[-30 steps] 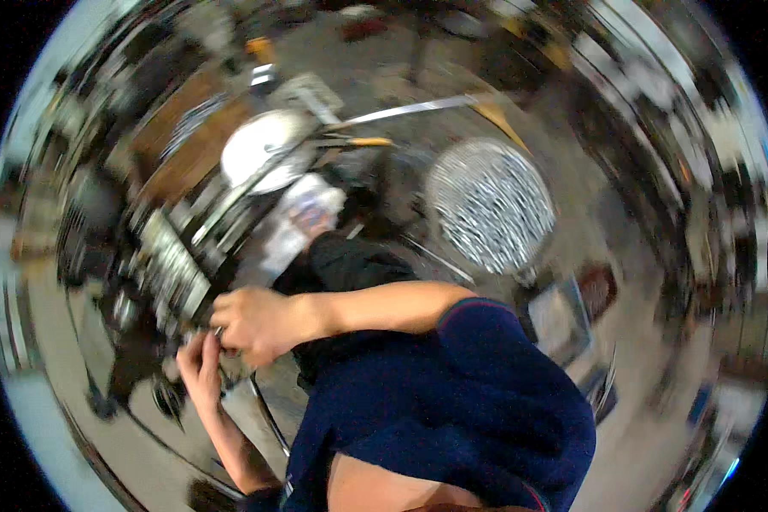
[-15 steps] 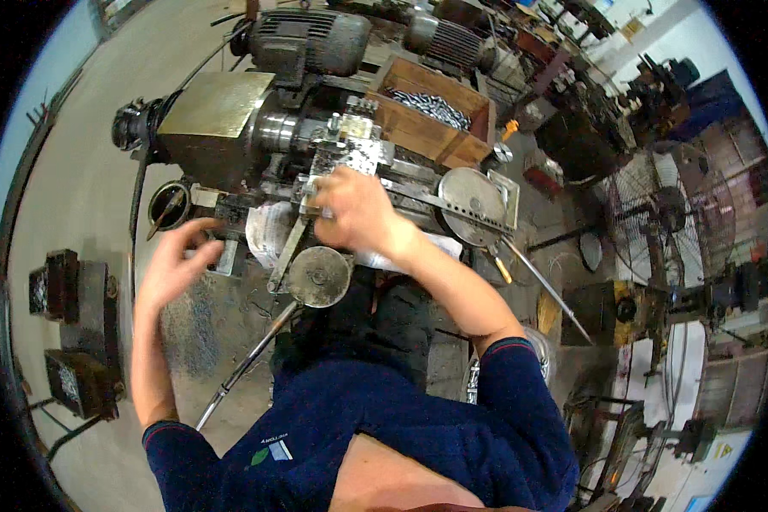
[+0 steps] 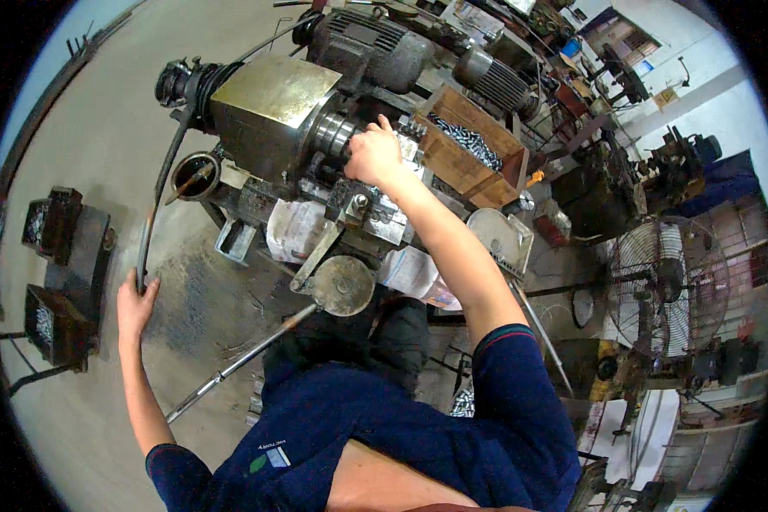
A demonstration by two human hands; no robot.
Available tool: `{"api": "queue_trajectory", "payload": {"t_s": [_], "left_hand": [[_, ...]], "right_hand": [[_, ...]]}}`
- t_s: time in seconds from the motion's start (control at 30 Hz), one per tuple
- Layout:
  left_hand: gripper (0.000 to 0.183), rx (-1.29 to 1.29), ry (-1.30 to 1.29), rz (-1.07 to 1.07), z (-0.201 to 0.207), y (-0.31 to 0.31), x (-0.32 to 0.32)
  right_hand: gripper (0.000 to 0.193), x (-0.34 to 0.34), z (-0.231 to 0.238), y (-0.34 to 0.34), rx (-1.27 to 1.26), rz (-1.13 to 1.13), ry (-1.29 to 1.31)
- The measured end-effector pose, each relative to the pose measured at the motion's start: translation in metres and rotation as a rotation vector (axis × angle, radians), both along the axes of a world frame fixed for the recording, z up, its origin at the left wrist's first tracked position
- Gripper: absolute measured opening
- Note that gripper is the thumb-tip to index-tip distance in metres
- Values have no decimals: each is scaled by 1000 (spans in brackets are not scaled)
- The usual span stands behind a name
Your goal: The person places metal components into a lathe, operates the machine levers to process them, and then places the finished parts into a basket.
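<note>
My left hand (image 3: 135,305) is closed round the lower end of a long dark lever (image 3: 155,213), which runs up to the left end of a small lathe. Reaching across the machine, my right hand (image 3: 375,155) is at the mouth of the shiny round spindle (image 3: 332,135). Its fingers are curled together, and whatever they hold is hidden. The lathe's headstock has a brass-coloured top cover (image 3: 277,89). Below my right forearm lies the greasy metal slide (image 3: 388,224). A round metal disc (image 3: 343,285) with a long handle (image 3: 239,365) sits in front of it.
Behind the slide stands a wooden box (image 3: 465,166) of small shiny metal parts. A round pot (image 3: 195,176) with a brush is beside the headstock. Motors (image 3: 371,51) stand behind, metal bins (image 3: 55,324) at left, and a large fan (image 3: 667,282) at right.
My left hand has moved down and left onto the lever, which has swung outward. My right hand has moved from the slide up to the spindle. The view has shifted.
</note>
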State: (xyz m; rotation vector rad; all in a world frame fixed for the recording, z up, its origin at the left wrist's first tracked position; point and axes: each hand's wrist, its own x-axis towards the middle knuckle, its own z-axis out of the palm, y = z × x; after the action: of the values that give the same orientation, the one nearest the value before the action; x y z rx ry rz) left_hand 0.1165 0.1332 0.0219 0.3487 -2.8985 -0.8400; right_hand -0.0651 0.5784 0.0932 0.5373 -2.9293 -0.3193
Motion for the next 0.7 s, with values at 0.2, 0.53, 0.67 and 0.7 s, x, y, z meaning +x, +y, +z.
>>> {"api": "queue_trajectory", "payload": {"t_s": [0.2,0.53,0.67,0.7], "left_hand": [[33,-195,31,-2,-7,2,-5],[14,-711,107,-12,-6,-99,-61],[13,-728,8,27,-2,-95,-61],[13,-700,9,22,-3,-99,-61]], "right_hand": [[20,-1,-2,-4,-36,42,40],[22,1,-4,3,-37,18,-55],[22,2,7,3,-57,16,-63],[23,-2,12,-1,-40,33,-46]]}}
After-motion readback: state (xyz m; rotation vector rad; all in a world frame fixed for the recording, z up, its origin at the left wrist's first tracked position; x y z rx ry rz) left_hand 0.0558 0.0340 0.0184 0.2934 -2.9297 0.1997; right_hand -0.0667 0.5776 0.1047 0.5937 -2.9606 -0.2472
